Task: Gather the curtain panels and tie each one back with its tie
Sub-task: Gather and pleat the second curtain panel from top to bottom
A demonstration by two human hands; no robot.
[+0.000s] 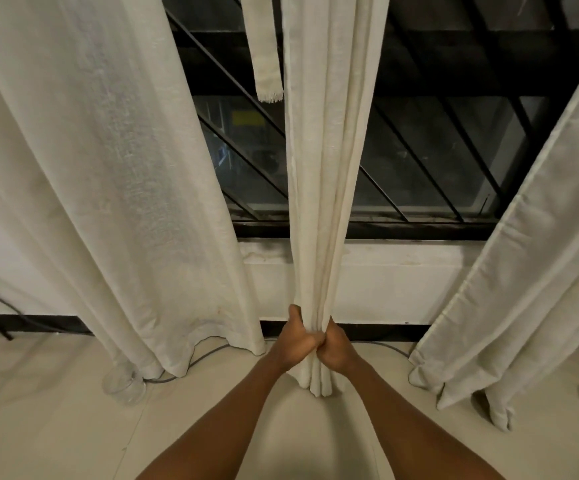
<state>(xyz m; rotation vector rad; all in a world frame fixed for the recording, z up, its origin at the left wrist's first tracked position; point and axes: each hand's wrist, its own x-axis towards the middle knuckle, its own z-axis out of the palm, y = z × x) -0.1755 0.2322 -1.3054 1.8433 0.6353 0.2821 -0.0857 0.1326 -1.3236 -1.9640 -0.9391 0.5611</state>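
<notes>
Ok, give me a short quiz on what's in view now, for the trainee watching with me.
1. True or false: the left hand and the right hand both grip the middle panel near its lower end.
2. Where is the fringed tie? A: hanging loose, high up, left of the middle panel. B: lying on the floor. C: knotted round the panel at the hands.
3. Count the curtain panels in view.

Key: 1 true. 2 A. 3 three: the left panel, the middle panel and the right panel.
</notes>
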